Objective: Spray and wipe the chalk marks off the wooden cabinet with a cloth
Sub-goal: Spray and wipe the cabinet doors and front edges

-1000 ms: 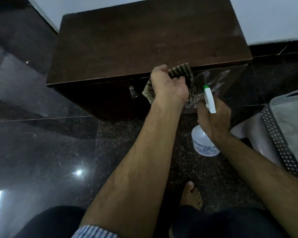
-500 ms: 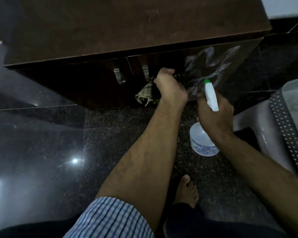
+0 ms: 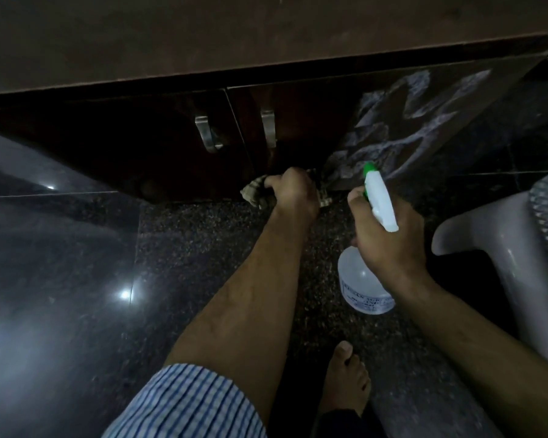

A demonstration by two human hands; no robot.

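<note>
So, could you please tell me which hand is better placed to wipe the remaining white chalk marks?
Left: the left hand grips the striped cloth at the dark wooden cabinet's base, beside the chalk marks; the right hand holds the white spray bottle.

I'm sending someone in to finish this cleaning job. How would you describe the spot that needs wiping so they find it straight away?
Start at the dark wooden cabinet against the wall and look at its front, to the right of the two metal handles. The right-hand door panel carries smeared white chalk marks, just above the spray bottle in the right hand. It is the only whitish, streaked patch; the rest is plain dark wood.
</note>
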